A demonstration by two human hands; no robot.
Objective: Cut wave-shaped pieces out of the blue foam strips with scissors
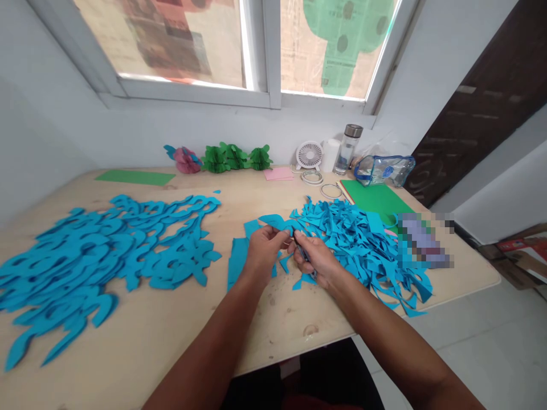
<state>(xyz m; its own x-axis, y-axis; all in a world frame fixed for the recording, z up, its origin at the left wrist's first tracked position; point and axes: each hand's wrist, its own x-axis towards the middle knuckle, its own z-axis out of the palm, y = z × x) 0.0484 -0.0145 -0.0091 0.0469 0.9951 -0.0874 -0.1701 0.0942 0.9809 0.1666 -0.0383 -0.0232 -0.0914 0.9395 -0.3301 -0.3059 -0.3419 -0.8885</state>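
Note:
My left hand [265, 247] pinches a curved piece of blue paper [272, 219] near the middle of the table. Close beside it, my right hand [317, 259] is closed around dark-handled scissors [304, 254]; their blades are mostly hidden by the fingers and paper. A stack of blue paper [237, 265] lies under and left of my left hand. Beyond my right hand spreads a heap of blue paper scraps [354, 233]. On the left side of the table lie many cut blue paper shapes [94, 245], overlapping in a wide pile.
Green paper sheets [376, 199] lie at the right, partly under a blurred patch. Along the wall stand green paper decorations [233, 157], a small white fan [309, 155], a glass bottle [348, 151] and a clear pouch [387, 169]. A green strip [135, 177] lies back left.

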